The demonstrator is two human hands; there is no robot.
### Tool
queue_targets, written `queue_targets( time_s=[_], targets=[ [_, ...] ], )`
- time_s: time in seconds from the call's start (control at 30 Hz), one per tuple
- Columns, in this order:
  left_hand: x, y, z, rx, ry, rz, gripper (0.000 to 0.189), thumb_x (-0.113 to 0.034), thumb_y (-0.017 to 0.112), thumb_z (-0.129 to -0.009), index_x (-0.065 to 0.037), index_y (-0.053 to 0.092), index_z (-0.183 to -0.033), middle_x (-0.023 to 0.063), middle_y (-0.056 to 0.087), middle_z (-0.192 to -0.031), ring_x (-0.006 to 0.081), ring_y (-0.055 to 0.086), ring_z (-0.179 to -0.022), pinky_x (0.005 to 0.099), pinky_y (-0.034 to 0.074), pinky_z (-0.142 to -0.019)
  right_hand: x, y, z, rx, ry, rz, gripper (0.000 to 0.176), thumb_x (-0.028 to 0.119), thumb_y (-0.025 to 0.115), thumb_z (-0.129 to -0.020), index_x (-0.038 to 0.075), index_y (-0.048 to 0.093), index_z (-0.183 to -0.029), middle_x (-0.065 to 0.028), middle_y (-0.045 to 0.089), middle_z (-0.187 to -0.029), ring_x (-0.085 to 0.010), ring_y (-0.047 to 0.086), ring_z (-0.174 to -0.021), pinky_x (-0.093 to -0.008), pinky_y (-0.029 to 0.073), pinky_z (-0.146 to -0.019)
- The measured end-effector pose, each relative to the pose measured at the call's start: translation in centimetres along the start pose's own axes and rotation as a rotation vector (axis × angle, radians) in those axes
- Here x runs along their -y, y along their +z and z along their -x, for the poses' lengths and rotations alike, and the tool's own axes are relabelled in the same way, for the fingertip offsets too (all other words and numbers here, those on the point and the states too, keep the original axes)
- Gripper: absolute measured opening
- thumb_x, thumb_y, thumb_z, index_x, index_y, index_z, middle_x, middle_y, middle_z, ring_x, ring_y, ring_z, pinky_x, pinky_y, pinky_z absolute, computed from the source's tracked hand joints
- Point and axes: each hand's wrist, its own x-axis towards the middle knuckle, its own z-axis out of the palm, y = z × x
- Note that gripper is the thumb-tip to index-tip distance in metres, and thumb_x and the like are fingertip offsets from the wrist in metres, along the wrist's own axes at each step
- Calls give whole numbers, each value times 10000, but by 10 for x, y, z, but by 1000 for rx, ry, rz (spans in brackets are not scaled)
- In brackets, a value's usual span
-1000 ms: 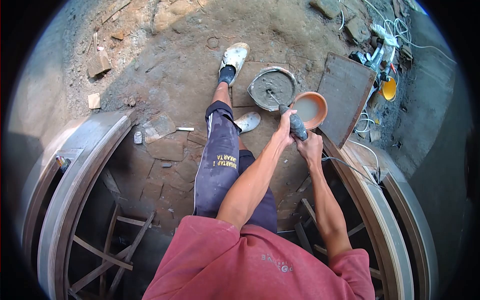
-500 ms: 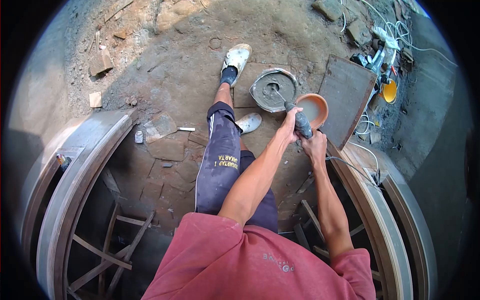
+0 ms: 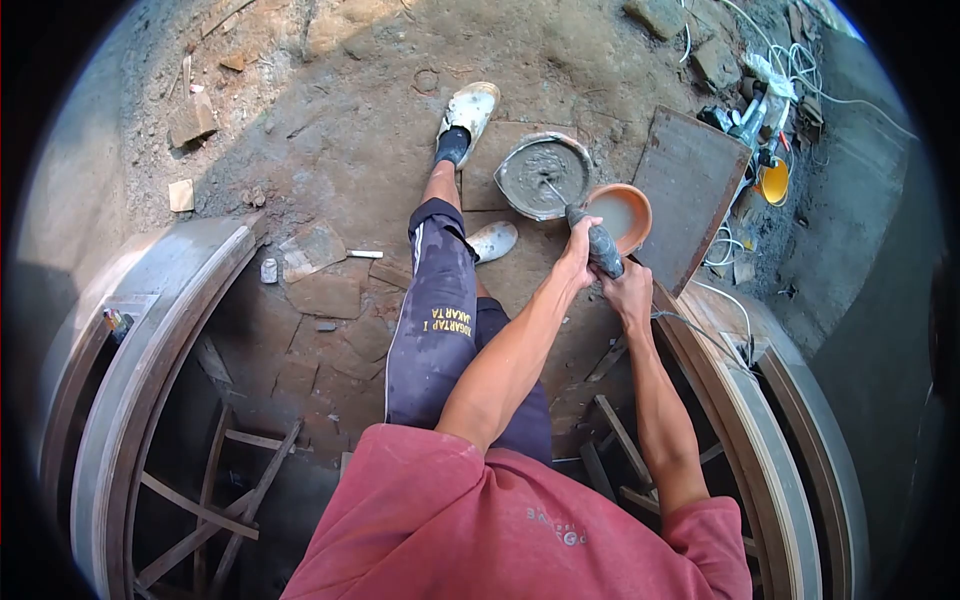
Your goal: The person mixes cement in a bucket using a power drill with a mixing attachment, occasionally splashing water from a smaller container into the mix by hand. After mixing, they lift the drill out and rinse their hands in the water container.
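Note:
Both my hands grip a dark, cement-smeared electric drill [image 3: 604, 250] with a thin mixing rod. My left hand [image 3: 577, 255] is wrapped around its front part, and my right hand [image 3: 629, 291] closes on its rear end. The rod dips into wet grey mortar [image 3: 535, 172] in a round bucket [image 3: 502, 190] with a mortar-crusted rim. The rod's lower end is hidden in the mix. Right beside that bucket, an orange-brown bucket [image 3: 644, 232] holds cloudy liquid, partly covered by the drill. A cable [image 3: 690, 326] trails right from near my right hand.
A flat board [image 3: 690, 190] lies right of the buckets. Beyond it are tangled white cables [image 3: 800, 65], tools and a yellow bowl [image 3: 773, 181]. Curved ledges [image 3: 165, 330] flank me, with wooden braces [image 3: 240, 500] below. Stone pieces [image 3: 193, 120] lie at the upper left.
The mortar's surface has changed: the hollow around the rod now shows a swirled, ridged shape. My view has shifted slightly; both hands keep their hold on the drill.

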Motion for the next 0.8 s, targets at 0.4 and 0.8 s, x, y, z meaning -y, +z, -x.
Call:
queue_targets(
  time_s=[0.4, 0.8],
  targets=[
    [-17, -4, 2, 14, -91, -80, 364, -466, 592, -805, -104, 552, -809, 68, 582, -698, 210, 575, -616, 337, 476, -566, 2, 11, 3, -33, 38, 23, 373, 326, 764, -752, -26, 691, -852, -269, 643, -773, -442, 647, -791, -476, 514, -701],
    [-21, -1, 6, 11, -116, -96, 300, -439, 624, -792, -151, 557, -748, 30, 577, -670, 173, 543, -579, 302, 387, -508, 1, 14, 0, -47, 15, 31, 349, 310, 761, -756, -20, 691, -848, -266, 644, -776, -438, 647, -786, -474, 511, -697]
  ],
)
